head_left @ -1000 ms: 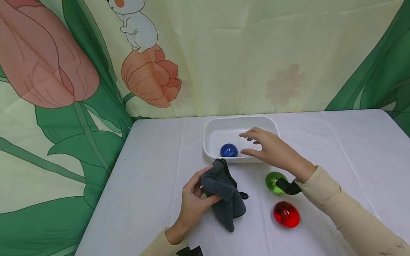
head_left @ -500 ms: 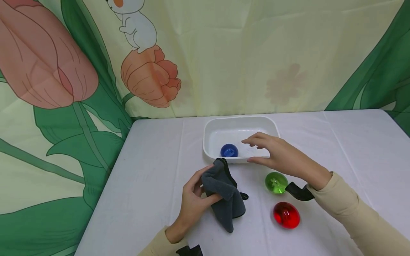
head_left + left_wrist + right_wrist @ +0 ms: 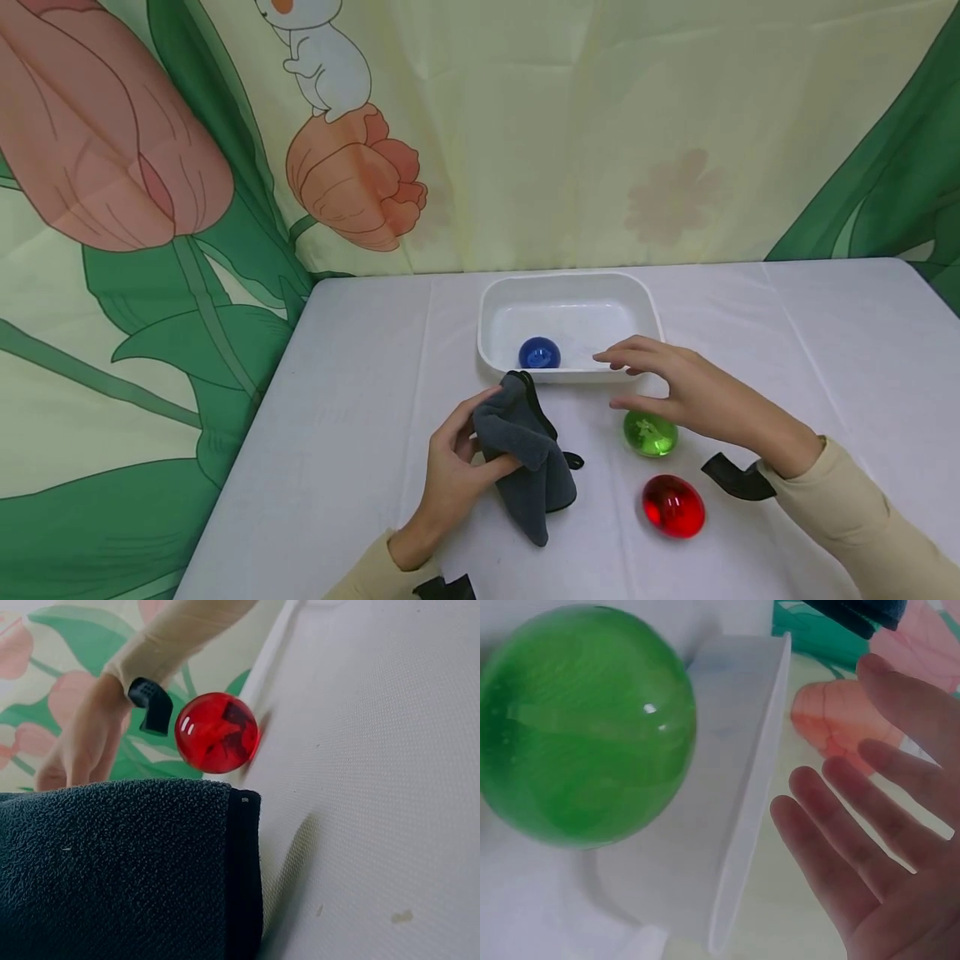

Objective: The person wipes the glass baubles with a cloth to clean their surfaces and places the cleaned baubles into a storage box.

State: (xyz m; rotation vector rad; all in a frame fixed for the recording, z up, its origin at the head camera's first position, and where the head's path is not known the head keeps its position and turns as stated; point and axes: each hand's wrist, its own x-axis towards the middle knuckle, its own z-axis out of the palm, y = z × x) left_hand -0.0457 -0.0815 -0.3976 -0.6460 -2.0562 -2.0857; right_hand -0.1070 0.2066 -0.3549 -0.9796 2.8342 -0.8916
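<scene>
Tablecloth white | floral backdrop, probably curtain | hands: left gripping grey cloth, right spread

No lettering, number or brand can be read in any view. On the black edging of the dark grey terry cloth in the left grip sits a tiny pale mark, which may be print or only lint; it is too small to make out.
</scene>
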